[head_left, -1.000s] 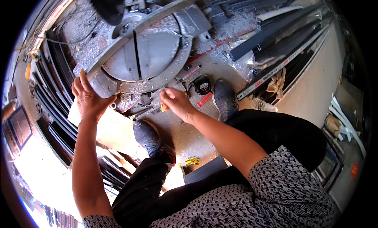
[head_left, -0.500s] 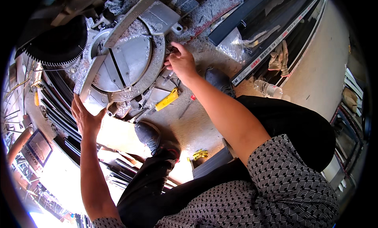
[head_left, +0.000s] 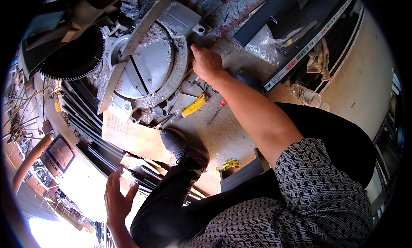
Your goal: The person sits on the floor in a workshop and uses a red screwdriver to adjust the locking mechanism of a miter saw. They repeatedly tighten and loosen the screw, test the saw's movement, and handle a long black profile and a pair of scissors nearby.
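Note:
My right hand (head_left: 207,63) is closed at the right rim of a mitre saw's round metal turntable (head_left: 159,74). Whatever its curled fingers grip there, if anything, is hidden. Down by my left leg, my left hand (head_left: 118,198) is in the air with fingers apart, holding nothing. Metal shavings lie over the saw's base and its fence (head_left: 148,21). Left of the turntable stands the toothed saw blade (head_left: 71,55), raised. Below my right hand, a yellow-handled tool (head_left: 194,105) and a red-handled screwdriver (head_left: 222,102) lie on the floor.
Long dark profiles (head_left: 92,130) run along the left, beside a cardboard sheet (head_left: 128,134). At the right are a plastic bottle (head_left: 305,95), a work glove (head_left: 318,61) and more long profiles (head_left: 309,46). A grey stool (head_left: 242,173) stands between my legs.
My left hand has come off the saw's fence and dropped toward my left leg. My right hand's fingers have curled closed at the turntable's rim. The view has shifted slightly.

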A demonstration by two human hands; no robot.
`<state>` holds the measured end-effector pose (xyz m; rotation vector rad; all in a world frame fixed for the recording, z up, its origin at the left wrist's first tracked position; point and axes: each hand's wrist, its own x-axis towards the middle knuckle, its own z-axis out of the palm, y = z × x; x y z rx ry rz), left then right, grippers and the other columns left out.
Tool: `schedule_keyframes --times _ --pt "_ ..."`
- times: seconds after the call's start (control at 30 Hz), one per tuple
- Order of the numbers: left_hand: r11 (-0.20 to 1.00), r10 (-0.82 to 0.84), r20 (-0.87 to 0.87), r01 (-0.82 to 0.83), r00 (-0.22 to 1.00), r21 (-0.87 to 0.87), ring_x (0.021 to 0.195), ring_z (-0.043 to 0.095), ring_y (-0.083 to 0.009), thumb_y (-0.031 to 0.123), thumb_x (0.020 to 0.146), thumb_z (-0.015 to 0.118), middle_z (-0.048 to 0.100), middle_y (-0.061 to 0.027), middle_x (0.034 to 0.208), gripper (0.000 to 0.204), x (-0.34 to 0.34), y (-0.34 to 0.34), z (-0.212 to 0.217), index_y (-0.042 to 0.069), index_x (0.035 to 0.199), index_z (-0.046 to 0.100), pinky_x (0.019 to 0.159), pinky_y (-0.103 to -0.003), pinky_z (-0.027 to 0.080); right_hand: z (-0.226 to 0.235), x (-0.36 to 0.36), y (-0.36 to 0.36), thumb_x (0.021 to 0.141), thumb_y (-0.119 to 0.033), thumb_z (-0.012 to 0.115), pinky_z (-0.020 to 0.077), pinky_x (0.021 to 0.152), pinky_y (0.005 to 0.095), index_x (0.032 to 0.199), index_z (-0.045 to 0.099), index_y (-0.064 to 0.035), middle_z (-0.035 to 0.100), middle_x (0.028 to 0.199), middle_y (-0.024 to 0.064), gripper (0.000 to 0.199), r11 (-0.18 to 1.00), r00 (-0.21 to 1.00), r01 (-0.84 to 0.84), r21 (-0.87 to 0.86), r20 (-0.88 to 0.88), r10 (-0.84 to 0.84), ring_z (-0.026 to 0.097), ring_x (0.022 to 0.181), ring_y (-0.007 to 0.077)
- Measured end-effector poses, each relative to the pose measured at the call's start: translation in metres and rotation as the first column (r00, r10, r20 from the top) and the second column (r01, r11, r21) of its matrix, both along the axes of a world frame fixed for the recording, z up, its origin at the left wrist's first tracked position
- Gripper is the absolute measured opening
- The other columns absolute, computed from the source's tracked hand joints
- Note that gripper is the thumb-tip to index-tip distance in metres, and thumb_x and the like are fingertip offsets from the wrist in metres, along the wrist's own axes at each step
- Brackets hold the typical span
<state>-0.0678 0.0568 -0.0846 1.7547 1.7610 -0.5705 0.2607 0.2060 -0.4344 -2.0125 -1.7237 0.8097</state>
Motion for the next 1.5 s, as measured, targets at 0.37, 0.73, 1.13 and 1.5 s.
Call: schedule_keyframes --times 0.37,0.73,1.13,1.5 --pt "0.987 0.16 0.142 -0.162 0.977 0.002 0.112 0.069 -0.0344 0.022 0.078 0.089 0.07 -0.0196 0.12 0.076 0.055 -0.012 0.033 0.002 0.144 0.056 0.096 -0.043 0.054 0.002 0.036 -0.074 0.094 -0.024 0.07 0.0567 0.073 0.0542 0.101 0.058 -0.006 0.074 0.09 0.0198 0.023 0.982 0.984 0.168 -0.081 0.075 -0.162 0.073 0.083 0.0417" --pt "0.983 0.139 0.249 -0.164 0.959 0.084 0.109 0.07 -0.0335 0.035 0.078 0.09 0.071 -0.0199 0.119 0.084 0.063 -0.015 0.049 0.005 0.147 0.053 0.091 -0.046 0.056 -0.013 0.053 -0.101 0.089 -0.027 0.074 0.0554 0.079 0.0539 0.095 0.063 -0.004 0.073 0.088 0.0209 0.026 0.886 0.891 0.443 -0.134 -0.044 -0.452 0.071 0.087 0.0431" --pt "0.989 0.109 0.262 -0.132 0.959 0.073 0.107 0.07 -0.0342 0.046 0.08 0.087 0.071 -0.0197 0.119 0.085 0.056 -0.008 0.044 0.004 0.146 0.053 0.087 -0.045 0.058 -0.002 0.007 -0.047 0.099 -0.045 0.063 0.0565 0.084 0.0433 0.128 0.062 -0.0084 0.075 0.11 0.0182 0.046 0.842 0.533 0.398 -0.364 -0.655 -0.535 0.072 0.097 0.0325" --pt "0.974 0.225 0.215 -0.225 0.95 -0.027 0.107 0.069 -0.0344 0.05 0.08 0.085 0.069 -0.021 0.126 0.085 0.052 0.006 0.038 0.001 0.143 0.055 0.09 -0.045 0.055 0.012 -0.02 0.004 0.102 -0.071 0.04 0.036 0.118 0.0487 0.153 0.045 -0.0131 0.056 0.148 0.0147 0.077 0.768 -0.269 -0.077 -0.636 -0.728 -0.63 0.053 0.135 0.0312"
